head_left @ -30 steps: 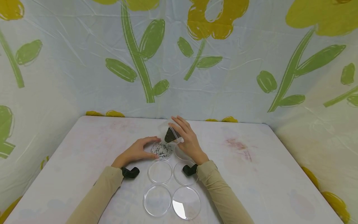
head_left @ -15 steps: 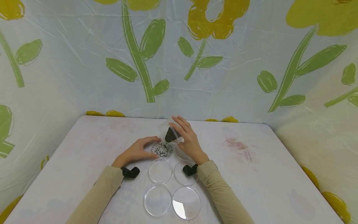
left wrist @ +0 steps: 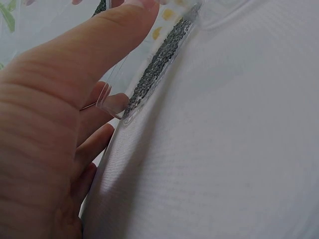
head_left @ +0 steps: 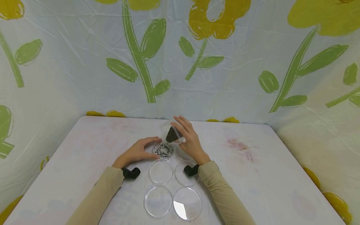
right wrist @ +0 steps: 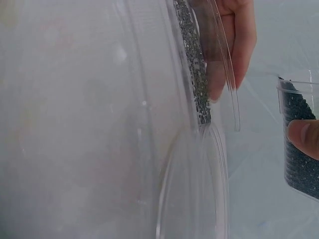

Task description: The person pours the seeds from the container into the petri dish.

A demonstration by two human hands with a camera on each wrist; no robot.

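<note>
In the head view my left hand grips a clear petri dish between thumb and fingers at its side. Black and pale grains lie scattered across the dish; from the side, in the left wrist view, they form a dark layer. My right hand holds a clear plastic cup, tilted above the far right rim of that dish. Dark grains fill the cup's lower side, and my right thumb presses on its wall. Whether grains are falling is too small to tell.
Several other clear round dishes stand in two columns nearer to me, such as one just in front of the gripped dish and a glossy one at front right. My right forearm passes beside them. A flowered cloth hangs behind the white table.
The tilted cup has risen very slightly in my right hand. Grains in the dish show a slightly different dark pattern. My left hand stays where it was.
</note>
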